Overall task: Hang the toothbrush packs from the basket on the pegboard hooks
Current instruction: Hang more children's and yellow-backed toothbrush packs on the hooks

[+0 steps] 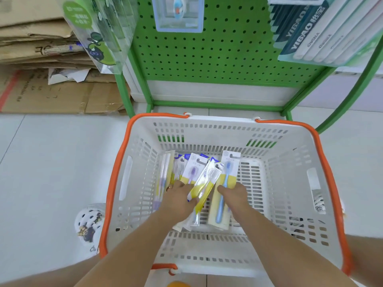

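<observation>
A white basket (290,183) with an orange rim stands on the floor below me. Several toothbrush packs lie in its bottom, white and yellow cards. My left hand (178,196) is down in the basket, fingers closed on a pack with a clear brush (207,181) that tilts up to the right. My right hand (234,193) grips a pack with a blue brush (224,195) lying lengthwise beside it. A purple-brush pack (192,169) lies under them. The green pegboard (217,48) rises just behind the basket.
Goods hang on the pegboard: a green bagged item (97,32) at left, a clear boxed item (179,13) at top centre, boxed packs (323,32) at right. Flattened cardboard boxes (45,79) are stacked on the floor at left. A patterned white shoe (91,224) stands beside the basket.
</observation>
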